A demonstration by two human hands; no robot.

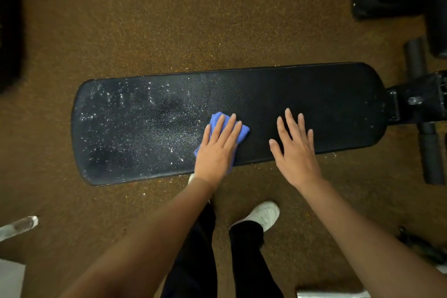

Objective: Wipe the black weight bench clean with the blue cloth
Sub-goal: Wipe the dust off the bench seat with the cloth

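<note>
1. I see the black weight bench (302,104) lying across my view from left to right, its padded top facing up, on speckled brown flooring (169,19).
2. My left hand (217,150) lies flat on the blue cloth (243,132), fingers straight and spread, pressing it onto the pad near the bench's near edge, about mid-length. The grip is not clenched; the palm and fingers simply push the cloth down.
3. The cloth is bunched under that hand, showing past the fingertips and along both sides of the palm.
4. My right hand (296,150) is to the right of the cloth, well apart from it, fingers straight and splayed over the pad. Its grip is released and holds nothing. I cannot tell whether it touches the pad or hovers just above.
5. The left part of the pad is covered in pale droplets and specks (135,113); the right part, from the cloth onward, looks dark and even.
6. At the right end, the bench's metal frame (418,99) sticks out, with grey foam rollers (431,152) beside it.
7. Below the bench I see dark trousers (246,261) and a white shoe (264,214) on the floor.
8. A clear bottle (18,226) lies at the left edge.
</note>
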